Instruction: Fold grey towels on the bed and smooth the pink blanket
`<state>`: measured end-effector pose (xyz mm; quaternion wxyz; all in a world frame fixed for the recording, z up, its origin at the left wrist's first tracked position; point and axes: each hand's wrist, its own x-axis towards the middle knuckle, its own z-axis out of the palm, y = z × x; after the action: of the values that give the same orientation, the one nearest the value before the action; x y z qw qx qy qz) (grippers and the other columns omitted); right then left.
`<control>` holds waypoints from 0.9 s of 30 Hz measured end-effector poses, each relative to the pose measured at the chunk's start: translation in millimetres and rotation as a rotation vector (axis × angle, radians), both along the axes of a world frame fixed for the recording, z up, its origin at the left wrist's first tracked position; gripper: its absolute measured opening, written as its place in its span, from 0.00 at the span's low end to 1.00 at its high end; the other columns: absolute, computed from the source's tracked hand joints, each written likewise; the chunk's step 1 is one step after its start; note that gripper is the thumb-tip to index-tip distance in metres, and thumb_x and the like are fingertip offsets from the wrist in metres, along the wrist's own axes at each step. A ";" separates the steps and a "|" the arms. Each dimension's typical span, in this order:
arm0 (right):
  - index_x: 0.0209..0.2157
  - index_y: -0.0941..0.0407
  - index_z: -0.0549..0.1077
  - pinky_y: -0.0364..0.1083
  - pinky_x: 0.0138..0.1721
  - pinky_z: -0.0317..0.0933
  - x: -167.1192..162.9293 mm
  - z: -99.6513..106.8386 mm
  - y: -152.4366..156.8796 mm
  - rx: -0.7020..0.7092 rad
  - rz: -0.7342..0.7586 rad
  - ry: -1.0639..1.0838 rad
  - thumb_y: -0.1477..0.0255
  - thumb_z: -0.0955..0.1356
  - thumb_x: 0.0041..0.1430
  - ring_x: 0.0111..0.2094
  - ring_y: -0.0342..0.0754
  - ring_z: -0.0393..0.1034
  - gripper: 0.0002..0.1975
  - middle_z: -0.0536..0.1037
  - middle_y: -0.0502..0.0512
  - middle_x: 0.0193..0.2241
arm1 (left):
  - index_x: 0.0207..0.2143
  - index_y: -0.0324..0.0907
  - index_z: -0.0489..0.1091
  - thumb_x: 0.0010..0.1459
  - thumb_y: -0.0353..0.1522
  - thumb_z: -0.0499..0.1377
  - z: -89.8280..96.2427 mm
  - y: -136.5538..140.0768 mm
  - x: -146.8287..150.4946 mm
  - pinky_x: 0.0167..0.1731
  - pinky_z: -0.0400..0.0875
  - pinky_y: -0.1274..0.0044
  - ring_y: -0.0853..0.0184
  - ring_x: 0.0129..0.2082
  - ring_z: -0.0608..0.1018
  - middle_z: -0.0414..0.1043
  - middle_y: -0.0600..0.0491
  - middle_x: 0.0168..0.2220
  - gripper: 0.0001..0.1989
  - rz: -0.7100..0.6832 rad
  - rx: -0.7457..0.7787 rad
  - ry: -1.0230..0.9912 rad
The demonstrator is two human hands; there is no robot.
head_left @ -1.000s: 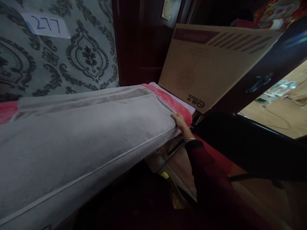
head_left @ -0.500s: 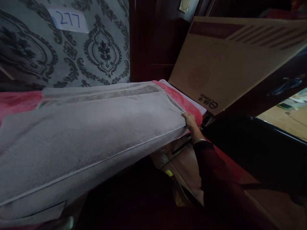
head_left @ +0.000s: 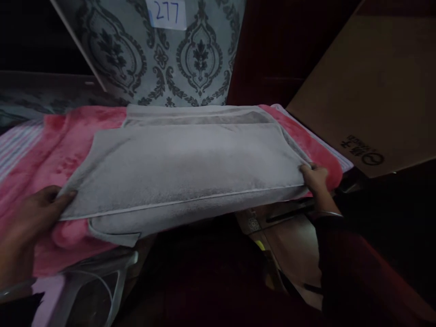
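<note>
Our left hand (head_left: 36, 213) is closed in a pinch, thumb against fingers, on the left edge of a grey cloth (head_left: 190, 154), near its front corner. Our right hand (head_left: 315, 179) is likewise closed on the right edge, its fingertips gathering a small fold. The cloth lies between the two hands, spread wide, with its front part dropping over the edge on our side and a loose flap hanging just to the right of the left hand.

We judge it light and limp, with a soft, short nap that should give bare fingers good purchase. Nothing about it looks fragile, but it would probably sag in the middle if only one side were held. The corners and side edges seem the best places to take hold, both hands pulling evenly; a pinch on the flat middle would likely just rumple it.

Under the cloth, and reaching past each hand, lies a pink blanket (head_left: 81, 154), plush as well, so the two may cling. Striped fabric (head_left: 18, 145) shows beyond the left hand. Past the right hand leans a cardboard box (head_left: 381, 91), and farther off, ahead of both hands, hangs a paper label (head_left: 167, 14) marked 277.
</note>
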<state>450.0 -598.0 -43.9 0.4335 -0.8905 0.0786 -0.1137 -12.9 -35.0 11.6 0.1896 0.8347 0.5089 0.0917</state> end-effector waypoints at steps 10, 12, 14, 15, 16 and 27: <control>0.34 0.57 0.76 0.61 0.51 0.59 -12.9 2.3 6.1 -0.335 0.119 -0.395 0.74 0.69 0.49 0.45 0.62 0.68 0.08 0.76 0.66 0.38 | 0.38 0.44 0.66 0.53 0.47 0.55 15.9 -21.8 11.2 0.50 0.70 0.61 0.51 0.48 0.74 0.72 0.48 0.37 0.18 -0.021 0.193 0.051; 0.39 0.56 0.77 0.63 0.55 0.59 -34.7 -3.8 29.6 -0.335 0.400 -0.611 0.68 0.69 0.54 0.49 0.63 0.69 0.11 0.77 0.66 0.43 | 0.44 0.41 0.68 0.57 0.47 0.53 7.6 -40.7 20.5 0.57 0.66 0.58 0.49 0.55 0.71 0.73 0.43 0.46 0.21 -0.241 0.368 -0.018; 0.42 0.53 0.78 0.61 0.54 0.63 -63.6 -9.9 60.4 -0.286 0.794 -0.663 0.63 0.69 0.60 0.49 0.60 0.72 0.12 0.78 0.63 0.44 | 0.48 0.40 0.70 0.61 0.48 0.52 -3.8 -63.2 33.9 0.61 0.64 0.59 0.51 0.58 0.71 0.72 0.40 0.54 0.24 -0.558 0.381 -0.076; 0.45 0.52 0.78 0.60 0.54 0.65 -78.2 -12.4 75.6 -0.266 0.961 -0.647 0.62 0.69 0.62 0.50 0.60 0.72 0.13 0.78 0.62 0.47 | 0.49 0.40 0.71 0.62 0.47 0.52 -9.7 -73.4 40.7 0.61 0.64 0.59 0.51 0.59 0.71 0.71 0.40 0.57 0.23 -0.700 0.351 -0.070; 0.47 0.51 0.78 0.61 0.54 0.65 -91.3 -14.3 89.2 -0.261 1.080 -0.637 0.61 0.69 0.63 0.51 0.59 0.72 0.14 0.78 0.61 0.49 | 0.49 0.42 0.72 0.63 0.47 0.52 -15.2 -81.9 46.6 0.60 0.65 0.59 0.52 0.58 0.72 0.71 0.41 0.57 0.23 -0.792 0.334 -0.078; 0.58 0.48 0.74 0.62 0.54 0.69 -113.0 -22.7 101.5 -0.308 1.267 -0.695 0.69 0.66 0.68 0.53 0.58 0.72 0.18 0.78 0.60 0.52 | 0.54 0.46 0.74 0.65 0.28 0.48 -36.7 -90.3 38.0 0.60 0.68 0.59 0.55 0.61 0.71 0.72 0.44 0.58 0.21 -1.008 0.398 -0.036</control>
<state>337.1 -496.6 -66.6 0.2862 -0.7284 -0.6095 -0.1269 25.1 -125.3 -25.1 0.0570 0.9934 0.0149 0.0981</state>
